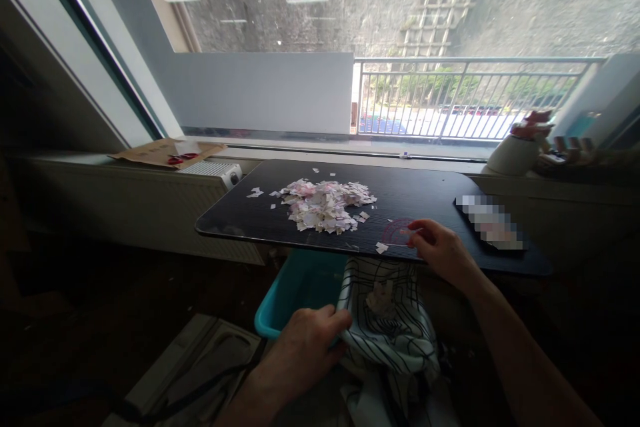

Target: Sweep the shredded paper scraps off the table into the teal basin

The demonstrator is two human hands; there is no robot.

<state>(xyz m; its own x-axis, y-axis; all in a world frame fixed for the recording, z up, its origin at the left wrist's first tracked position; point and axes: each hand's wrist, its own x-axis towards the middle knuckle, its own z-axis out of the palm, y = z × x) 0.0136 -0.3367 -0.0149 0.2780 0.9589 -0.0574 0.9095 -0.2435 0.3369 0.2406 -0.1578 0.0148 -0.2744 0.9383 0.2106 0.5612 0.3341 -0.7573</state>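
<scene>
A heap of small torn paper scraps [325, 207] lies on the dark tabletop [235, 213], with a few loose pieces around it. My right hand [440, 250] is over the table's near edge, its fingers pinched on a clear protractor [396, 232] with pink markings. One scrap [381, 248] lies just beside the protractor. Below the table edge, my left hand [313, 333] grips the rim of a pale cloth bag [410, 347] with black lines. The bag's mouth is open, and some paper scraps [383, 299] lie inside it.
A teal plastic tub [280, 300] stands under the table, left of the bag. A dark flat object [490, 223], partly blurred out, rests at the table's right. Red-handled scissors [183, 158] lie on brown paper [145, 152] by the window. A white pot [513, 155] stands on the sill.
</scene>
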